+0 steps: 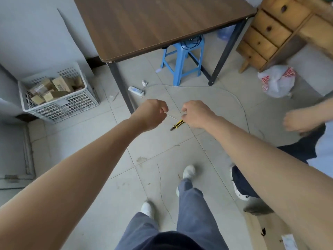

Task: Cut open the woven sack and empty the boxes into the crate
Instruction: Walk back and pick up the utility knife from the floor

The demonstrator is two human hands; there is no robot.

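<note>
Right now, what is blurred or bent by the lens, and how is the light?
Head view: the other person's hand at the right edge is motion-blurred; the utility knife on the floor is fairly sharp; the table edges bow from wide-angle distortion; light is soft, with faint shadows; the thin strand between left hand and right hand barely shows.

The crate (pixel 59 103) is sitting on the floor at ten o'clock, with the boxes (pixel 54 89) lying inside it. The table (pixel 153 24) is standing at twelve o'clock, with the stool (pixel 183 60) standing beneath it. A power strip (pixel 136 91) is lying beside the table's near leg. The drawers (pixel 266 37) are standing at two o'clock, with a bag (pixel 277 82) lying before them. The left hand (pixel 151 114) and right hand (pixel 196 114) are pinching a strand (pixel 173 117) between them, and the knife (pixel 177 125) is lying below the right hand, seemingly on the floor.
</note>
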